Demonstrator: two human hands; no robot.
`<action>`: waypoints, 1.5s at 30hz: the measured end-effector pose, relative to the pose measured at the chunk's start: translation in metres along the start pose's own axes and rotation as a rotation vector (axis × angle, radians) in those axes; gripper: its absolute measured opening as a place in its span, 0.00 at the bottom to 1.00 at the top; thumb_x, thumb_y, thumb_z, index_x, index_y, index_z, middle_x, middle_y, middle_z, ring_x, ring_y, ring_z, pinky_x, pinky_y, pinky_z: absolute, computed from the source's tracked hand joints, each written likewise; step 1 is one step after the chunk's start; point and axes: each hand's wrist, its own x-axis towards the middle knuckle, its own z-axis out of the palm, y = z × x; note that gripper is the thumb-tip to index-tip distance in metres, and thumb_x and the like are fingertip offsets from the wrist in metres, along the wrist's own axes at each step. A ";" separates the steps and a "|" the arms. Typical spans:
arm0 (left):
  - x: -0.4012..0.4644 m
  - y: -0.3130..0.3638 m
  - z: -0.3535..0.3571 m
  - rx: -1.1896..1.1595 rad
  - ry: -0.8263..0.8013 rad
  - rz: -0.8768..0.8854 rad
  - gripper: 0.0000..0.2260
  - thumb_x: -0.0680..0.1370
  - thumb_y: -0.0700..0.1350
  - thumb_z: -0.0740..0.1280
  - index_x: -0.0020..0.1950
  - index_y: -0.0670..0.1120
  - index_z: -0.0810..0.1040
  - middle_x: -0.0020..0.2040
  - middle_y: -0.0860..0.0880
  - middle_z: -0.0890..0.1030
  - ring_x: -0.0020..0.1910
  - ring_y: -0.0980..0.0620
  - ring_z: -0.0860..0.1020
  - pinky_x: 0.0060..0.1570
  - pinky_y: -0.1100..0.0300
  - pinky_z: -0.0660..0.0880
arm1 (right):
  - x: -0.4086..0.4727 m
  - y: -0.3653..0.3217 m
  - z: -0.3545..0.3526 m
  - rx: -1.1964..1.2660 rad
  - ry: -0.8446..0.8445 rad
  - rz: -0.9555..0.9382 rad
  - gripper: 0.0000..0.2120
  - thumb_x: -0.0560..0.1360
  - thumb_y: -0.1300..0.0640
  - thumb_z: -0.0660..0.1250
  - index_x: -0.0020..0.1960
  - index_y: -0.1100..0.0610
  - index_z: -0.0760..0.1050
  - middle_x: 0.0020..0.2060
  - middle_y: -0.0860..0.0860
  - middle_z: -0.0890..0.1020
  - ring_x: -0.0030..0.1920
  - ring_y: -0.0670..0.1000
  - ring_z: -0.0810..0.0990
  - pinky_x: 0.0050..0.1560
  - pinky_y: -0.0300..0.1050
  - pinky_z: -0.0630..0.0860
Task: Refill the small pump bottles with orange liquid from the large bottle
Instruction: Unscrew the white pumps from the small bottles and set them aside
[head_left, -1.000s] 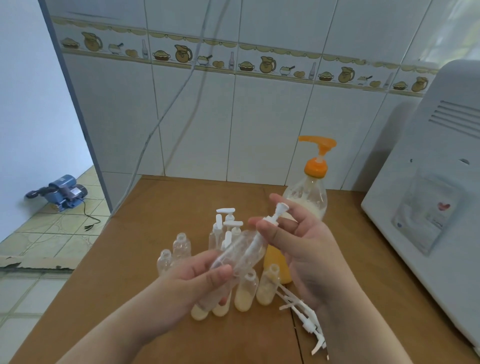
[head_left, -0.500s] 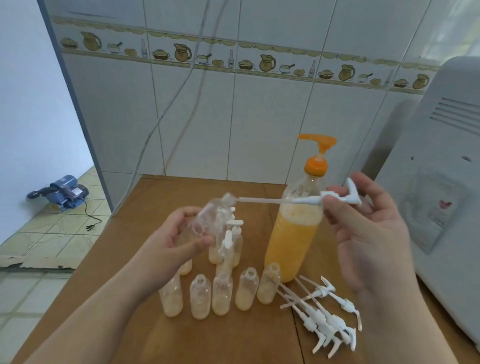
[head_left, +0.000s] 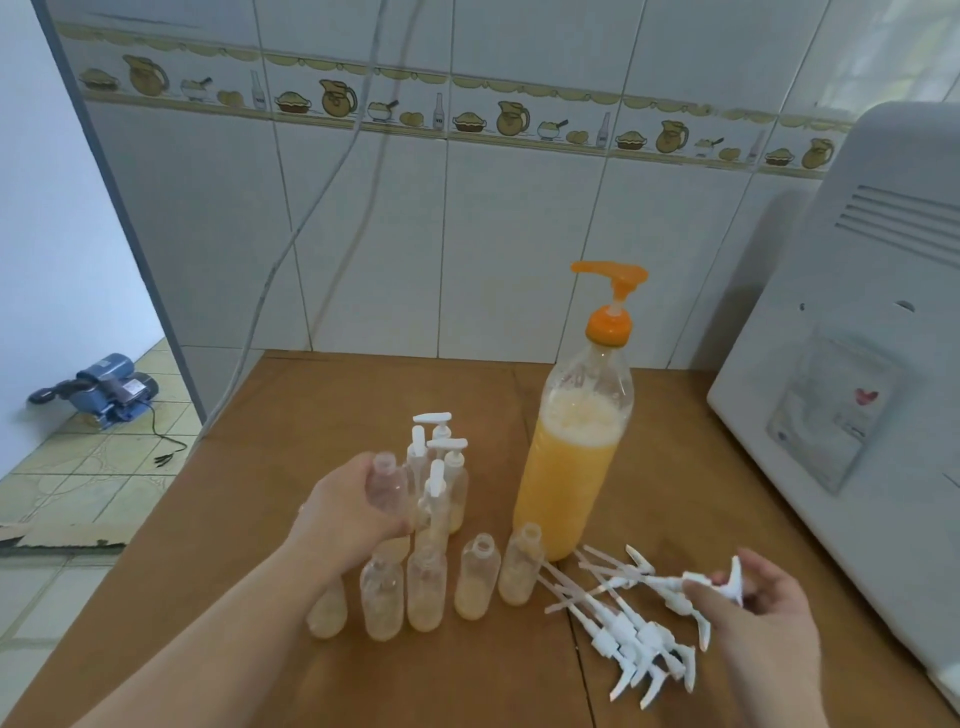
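Head view: left hand (head_left: 348, 512) fingers grip empty bottle (head_left: 387, 488); right hand (head_left: 769, 605) fingers pinch pump (head_left: 711, 587) above loose pumps (head_left: 639, 639).

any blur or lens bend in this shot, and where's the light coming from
Head view: the wide lens bows the tile lines and the grey wall edge; the hanging cable looks soft; soft daylight brightens the upper right tiles, no hard glare; the large bottle stays sharp.

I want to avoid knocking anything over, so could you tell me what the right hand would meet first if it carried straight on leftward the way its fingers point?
Probably the pile of loose white pumps, which the right hand holding one pump already nearly touches.
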 end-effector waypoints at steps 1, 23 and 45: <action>0.002 -0.001 0.002 0.023 0.006 -0.014 0.13 0.62 0.47 0.72 0.41 0.56 0.72 0.42 0.53 0.77 0.40 0.53 0.76 0.50 0.50 0.76 | 0.001 0.008 0.001 -0.046 0.001 0.004 0.26 0.67 0.71 0.73 0.61 0.57 0.70 0.44 0.56 0.79 0.38 0.47 0.75 0.41 0.40 0.70; 0.034 0.011 0.031 0.384 -0.133 0.085 0.15 0.67 0.55 0.74 0.47 0.54 0.72 0.42 0.58 0.75 0.42 0.58 0.75 0.38 0.64 0.69 | 0.013 0.067 0.016 -0.620 -0.118 -0.100 0.32 0.69 0.60 0.74 0.70 0.54 0.66 0.60 0.54 0.74 0.59 0.51 0.72 0.60 0.50 0.71; -0.004 0.028 -0.015 0.112 0.264 0.185 0.11 0.68 0.54 0.73 0.38 0.49 0.76 0.35 0.52 0.79 0.36 0.55 0.77 0.33 0.62 0.71 | -0.042 -0.023 0.060 -0.227 -0.056 -0.817 0.12 0.71 0.50 0.66 0.54 0.49 0.73 0.46 0.41 0.76 0.48 0.42 0.75 0.47 0.32 0.71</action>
